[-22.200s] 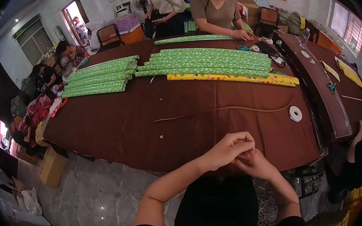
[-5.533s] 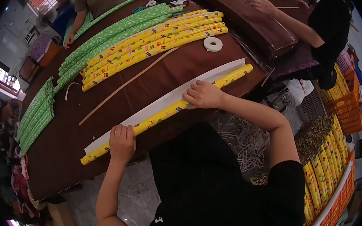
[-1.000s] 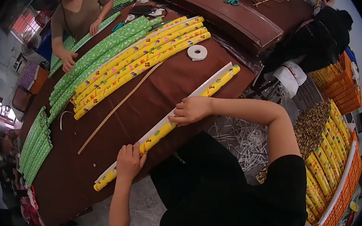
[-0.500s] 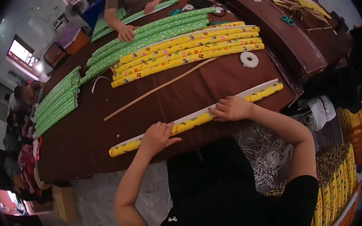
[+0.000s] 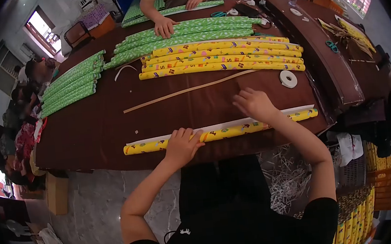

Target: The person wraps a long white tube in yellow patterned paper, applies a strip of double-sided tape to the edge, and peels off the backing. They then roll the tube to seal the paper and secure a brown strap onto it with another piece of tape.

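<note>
A yellow printed roll of wrapping paper (image 5: 227, 133) lies along the near edge of the brown table, a white strip of its loose edge showing on the far side. Around its left part my left hand (image 5: 182, 146) is closed, pressing it to the table. My right hand (image 5: 256, 105) is raised just beyond the roll, fingers loosely bent and apart, with nothing visible in them. Farther in lies a long thin tan strip (image 5: 188, 91), and right of it a white roll of tape (image 5: 288, 79).
Behind the strip lie several yellow rolls (image 5: 222, 59) and green rolls (image 5: 187, 32). More green rolls (image 5: 73, 84) are at left. Across the table a co-worker's hand (image 5: 164, 27) rests on green paper. Teal scissors (image 5: 332, 46) sit on the right-hand table (image 5: 310, 40). Paper shreds (image 5: 288, 179) cover the floor.
My right hand has let go of the yellow roll and lifted away beyond it. My left hand stays on the roll. The head view has shifted slightly.
</note>
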A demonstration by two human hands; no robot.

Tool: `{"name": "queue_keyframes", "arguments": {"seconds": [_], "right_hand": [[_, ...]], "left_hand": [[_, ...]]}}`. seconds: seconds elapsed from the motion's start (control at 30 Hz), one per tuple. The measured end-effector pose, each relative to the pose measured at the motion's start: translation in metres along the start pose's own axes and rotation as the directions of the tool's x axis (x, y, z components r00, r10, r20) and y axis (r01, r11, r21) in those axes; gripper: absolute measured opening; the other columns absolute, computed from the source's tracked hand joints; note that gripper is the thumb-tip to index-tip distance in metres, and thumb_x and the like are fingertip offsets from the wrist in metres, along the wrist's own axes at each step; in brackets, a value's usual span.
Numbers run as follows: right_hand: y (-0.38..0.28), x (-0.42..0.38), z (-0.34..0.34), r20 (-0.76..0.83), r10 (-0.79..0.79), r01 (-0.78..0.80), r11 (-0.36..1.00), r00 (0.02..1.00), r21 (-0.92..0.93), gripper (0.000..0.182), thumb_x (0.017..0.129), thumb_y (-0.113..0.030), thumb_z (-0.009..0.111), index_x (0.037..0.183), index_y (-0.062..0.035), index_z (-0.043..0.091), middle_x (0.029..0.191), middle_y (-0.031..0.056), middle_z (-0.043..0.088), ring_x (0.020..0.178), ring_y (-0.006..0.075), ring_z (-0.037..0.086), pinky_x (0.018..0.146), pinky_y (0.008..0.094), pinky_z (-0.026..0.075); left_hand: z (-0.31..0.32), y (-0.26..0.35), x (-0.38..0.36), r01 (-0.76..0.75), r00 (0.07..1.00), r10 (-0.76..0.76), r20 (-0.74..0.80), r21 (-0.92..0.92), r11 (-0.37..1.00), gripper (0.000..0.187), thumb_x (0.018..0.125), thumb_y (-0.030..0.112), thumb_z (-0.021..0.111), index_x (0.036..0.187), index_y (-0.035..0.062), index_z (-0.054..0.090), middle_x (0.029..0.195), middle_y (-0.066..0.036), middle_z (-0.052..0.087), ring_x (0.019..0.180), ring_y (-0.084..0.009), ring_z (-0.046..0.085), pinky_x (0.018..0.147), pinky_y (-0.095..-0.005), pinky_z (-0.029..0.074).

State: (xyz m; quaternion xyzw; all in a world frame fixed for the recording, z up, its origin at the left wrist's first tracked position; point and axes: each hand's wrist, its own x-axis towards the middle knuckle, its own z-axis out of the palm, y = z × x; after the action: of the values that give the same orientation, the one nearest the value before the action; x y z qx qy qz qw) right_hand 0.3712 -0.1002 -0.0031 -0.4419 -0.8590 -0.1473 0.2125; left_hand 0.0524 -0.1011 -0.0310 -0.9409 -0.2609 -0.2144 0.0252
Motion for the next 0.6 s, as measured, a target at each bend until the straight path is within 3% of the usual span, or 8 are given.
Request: {"name": "queue_keyframes", "arguments": {"seconds": [0.07,0.23,0.3,0.37,0.43,0.5,0.57,0.6], "right_hand": [[0.021,0.016,0.024,0.017,0.124,-0.119,0.977,0.992,-0.176,0.016,0.085,-0.019,0.063,0.097,-0.0089,0.064,0.080,0.0028,0.057,0.077,0.0203,0.060,0.058,0.0324,0.051],[0.058,0.040,0.077,0.049,0.197,-0.142,0.836,0.979,-0.530,0.013,0.084,-0.014,0.060,0.094,-0.0077,0.065,0.091,0.0046,0.059,0.080,0.0187,0.061,0.060,0.0313,0.054],[0.068,0.049,0.077,0.283,0.223,-0.039,0.843,0.933,-0.536,0.011,0.082,-0.012,0.060,0.089,-0.0071,0.066,0.091,0.0045,0.060,0.083,0.0190,0.062,0.061,0.0319,0.054],[0.077,0.052,0.070,0.225,0.172,-0.048,0.881,0.959,-0.471,0.007,0.081,-0.011,0.061,0.084,-0.0076,0.067,0.089,0.0052,0.060,0.084,0.0207,0.063,0.064,0.0342,0.054],[0.076,0.057,0.048,0.251,0.127,-0.120,0.992,0.960,-0.044,0.007,0.081,-0.009,0.061,0.084,-0.0087,0.067,0.091,0.0068,0.062,0.086,0.0240,0.065,0.069,0.0375,0.055],[0.069,0.070,0.026,0.266,0.157,-0.193,0.975,0.951,0.112,0.005,0.081,-0.010,0.065,0.085,-0.0082,0.069,0.094,0.0072,0.063,0.088,0.0266,0.064,0.073,0.0391,0.053],[0.053,0.091,-0.007,0.364,0.180,-0.348,0.810,0.914,0.472,0.008,0.081,-0.011,0.069,0.087,-0.0067,0.070,0.095,0.0073,0.064,0.087,0.0280,0.064,0.074,0.0376,0.051],[0.047,0.101,-0.021,0.239,0.098,-0.217,0.812,0.966,0.542,0.012,0.080,-0.011,0.073,0.090,-0.0059,0.071,0.091,0.0072,0.063,0.083,0.0283,0.064,0.075,0.0359,0.050]], "left_hand": [[0.001,0.000,-0.001,-0.005,1.000,0.005,-0.002,0.003,1.000,0.040,0.083,0.030,0.070,0.117,0.0100,0.062,0.091,-0.008,0.054,0.084,-0.0256,0.051,0.073,-0.0372,0.041],[-0.001,0.002,-0.002,0.014,1.000,-0.014,-0.024,0.007,1.000,0.040,0.083,0.030,0.070,0.118,0.0114,0.062,0.090,-0.007,0.053,0.082,-0.0252,0.051,0.072,-0.0366,0.041],[0.000,0.001,-0.003,0.014,0.999,-0.014,-0.037,0.009,1.000,0.040,0.083,0.030,0.070,0.117,0.0114,0.062,0.090,-0.007,0.053,0.082,-0.0252,0.051,0.072,-0.0367,0.041],[0.001,0.000,-0.004,0.019,0.999,-0.019,-0.037,-0.008,1.000,0.040,0.083,0.030,0.071,0.116,0.0114,0.062,0.090,-0.007,0.053,0.083,-0.0253,0.052,0.072,-0.0368,0.042],[0.003,0.000,-0.004,0.020,0.999,-0.021,-0.047,-0.012,1.000,0.039,0.083,0.030,0.071,0.116,0.0115,0.062,0.091,-0.007,0.053,0.083,-0.0253,0.052,0.073,-0.0368,0.042],[0.003,0.000,-0.005,0.025,0.999,-0.026,-0.036,-0.015,1.000,0.039,0.083,0.029,0.071,0.117,0.0119,0.062,0.092,-0.007,0.055,0.083,-0.0256,0.052,0.074,-0.0367,0.042],[0.003,0.000,-0.006,0.024,0.999,-0.025,-0.046,-0.022,0.999,0.039,0.083,0.029,0.071,0.117,0.0121,0.062,0.092,-0.007,0.055,0.083,-0.0257,0.052,0.074,-0.0367,0.042],[0.003,-0.001,-0.005,0.024,0.999,-0.025,-0.046,-0.030,0.999,0.039,0.083,0.029,0.070,0.117,0.0124,0.062,0.092,-0.007,0.055,0.084,-0.0257,0.053,0.074,-0.0367,0.042]]}}
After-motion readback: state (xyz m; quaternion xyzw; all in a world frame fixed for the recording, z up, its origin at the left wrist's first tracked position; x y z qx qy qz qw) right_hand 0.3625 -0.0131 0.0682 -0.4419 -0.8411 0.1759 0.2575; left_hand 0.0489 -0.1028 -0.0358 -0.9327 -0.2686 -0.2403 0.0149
